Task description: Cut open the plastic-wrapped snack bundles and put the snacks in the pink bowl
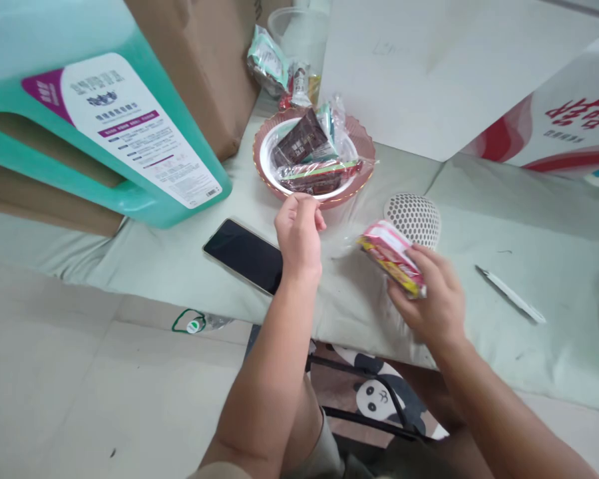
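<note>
My right hand (432,293) grips a small packaged snack (393,258) in a pink, red and yellow wrapper, tilted above the table. Curled closed, my left hand (300,233) is at the front rim of a pink scalloped bowl (260,169); whatever its fingers may hold is hidden. Inside the bowl sits a white dish with a dark brown packet (300,138) and a clear-wrapped stick with a green stripe (324,169). A black-screened phone (243,255) lies by my left wrist. Behind the snack is a beige perforated oval object (413,218).
A large green liquid jug (180,126) stands at the left by a cardboard box (204,66). A white box (404,73) is behind. The pale cloth carries a white pen-like tool (510,294) at right; more snack packets (268,61) lie behind the bowl.
</note>
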`<action>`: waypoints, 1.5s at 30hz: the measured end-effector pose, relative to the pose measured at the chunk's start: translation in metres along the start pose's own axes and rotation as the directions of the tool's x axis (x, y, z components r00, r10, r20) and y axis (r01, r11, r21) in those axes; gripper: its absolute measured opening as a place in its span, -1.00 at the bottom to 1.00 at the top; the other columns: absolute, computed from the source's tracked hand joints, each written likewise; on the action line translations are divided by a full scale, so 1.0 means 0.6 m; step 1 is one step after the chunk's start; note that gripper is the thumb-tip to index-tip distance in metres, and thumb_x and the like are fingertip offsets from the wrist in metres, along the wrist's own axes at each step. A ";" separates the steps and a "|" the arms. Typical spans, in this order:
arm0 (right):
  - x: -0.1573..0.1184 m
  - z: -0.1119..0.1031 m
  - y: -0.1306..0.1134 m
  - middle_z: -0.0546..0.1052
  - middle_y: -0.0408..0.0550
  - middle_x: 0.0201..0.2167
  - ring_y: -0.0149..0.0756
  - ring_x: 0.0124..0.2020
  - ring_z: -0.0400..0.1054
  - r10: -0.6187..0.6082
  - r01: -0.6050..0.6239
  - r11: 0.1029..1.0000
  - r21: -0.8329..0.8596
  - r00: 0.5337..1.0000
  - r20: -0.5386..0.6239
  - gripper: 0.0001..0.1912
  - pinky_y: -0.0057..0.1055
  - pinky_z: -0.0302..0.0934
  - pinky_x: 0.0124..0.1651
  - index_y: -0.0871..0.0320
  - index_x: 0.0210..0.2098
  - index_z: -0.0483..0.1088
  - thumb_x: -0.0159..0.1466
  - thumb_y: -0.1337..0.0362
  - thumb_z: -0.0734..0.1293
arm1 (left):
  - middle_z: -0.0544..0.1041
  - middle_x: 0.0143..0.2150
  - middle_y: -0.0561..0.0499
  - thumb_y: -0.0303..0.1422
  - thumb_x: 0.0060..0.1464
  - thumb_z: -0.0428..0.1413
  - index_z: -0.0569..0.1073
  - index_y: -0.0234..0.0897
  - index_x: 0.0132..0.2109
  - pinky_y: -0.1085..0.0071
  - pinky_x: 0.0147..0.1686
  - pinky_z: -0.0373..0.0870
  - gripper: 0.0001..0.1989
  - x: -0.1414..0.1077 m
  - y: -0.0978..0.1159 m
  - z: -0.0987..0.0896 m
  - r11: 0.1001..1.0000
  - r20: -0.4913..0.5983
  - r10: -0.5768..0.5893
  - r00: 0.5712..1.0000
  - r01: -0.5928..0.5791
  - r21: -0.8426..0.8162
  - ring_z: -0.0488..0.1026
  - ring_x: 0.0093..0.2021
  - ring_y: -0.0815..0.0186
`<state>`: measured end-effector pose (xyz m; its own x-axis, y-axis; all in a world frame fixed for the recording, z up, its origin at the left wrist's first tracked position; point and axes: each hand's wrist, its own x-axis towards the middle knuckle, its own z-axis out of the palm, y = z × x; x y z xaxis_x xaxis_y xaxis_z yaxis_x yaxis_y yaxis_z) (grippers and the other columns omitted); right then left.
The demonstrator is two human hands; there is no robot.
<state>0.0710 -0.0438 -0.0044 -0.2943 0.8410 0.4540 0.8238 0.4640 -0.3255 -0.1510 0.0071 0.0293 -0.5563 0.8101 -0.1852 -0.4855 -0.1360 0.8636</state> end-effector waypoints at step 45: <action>0.431 0.110 -0.108 -0.11 0.18 0.50 0.38 0.37 0.18 -0.190 0.282 0.959 -0.040 0.737 0.649 0.28 0.13 0.17 0.35 -0.10 0.52 -0.03 -0.07 0.14 0.63 | 0.39 -0.55 0.16 -0.46 0.15 0.09 0.49 -0.20 -0.33 0.44 -0.37 0.24 -0.88 0.027 0.007 -0.031 0.886 0.085 0.122 0.989 -0.147 0.440 0.34 -0.47 0.40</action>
<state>-0.0907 0.1618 0.0793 -0.6875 0.7121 -0.1425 0.7261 0.6707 -0.1514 -0.1743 0.0089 0.0211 -0.5518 0.8331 -0.0382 -0.0513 0.0118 0.9986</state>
